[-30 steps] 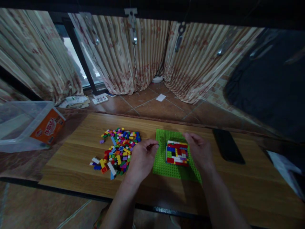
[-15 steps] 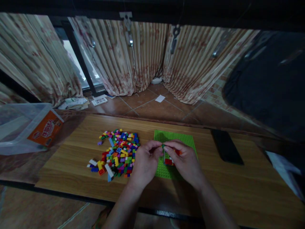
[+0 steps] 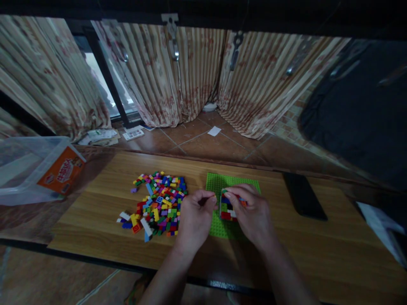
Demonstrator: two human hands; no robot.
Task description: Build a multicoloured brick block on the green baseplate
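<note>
A build of toy bricks [image 3: 226, 215], in red, white, blue, green and orange, stands on the green studded baseplate [image 3: 216, 180], partly covered by my right hand [image 3: 252, 209]. The thumb and fingertips of that hand are closed at a green toy brick [image 3: 224, 192] on the build's far left corner. Just left of the build, apart from it, my left hand [image 3: 197, 214] has thumb and forefinger pinched together over the plate's left side. Whatever may be between those fingertips is too small to make out. Loose toy bricks [image 3: 163, 203] lie heaped to the left of my left hand.
A black phone-like slab [image 3: 303, 197] lies to the right of the baseplate on the wooden table [image 3: 95, 212]. At the far left stands a clear plastic bin [image 3: 28, 186] with an orange label. Papers [image 3: 377, 226] lie at the right edge. Curtains [image 3: 197, 76] hang beyond the table.
Both hands' fingertips met at the green brick before; now my left hand is a little apart on the left. My right hand has shifted slightly right, and more of the build shows.
</note>
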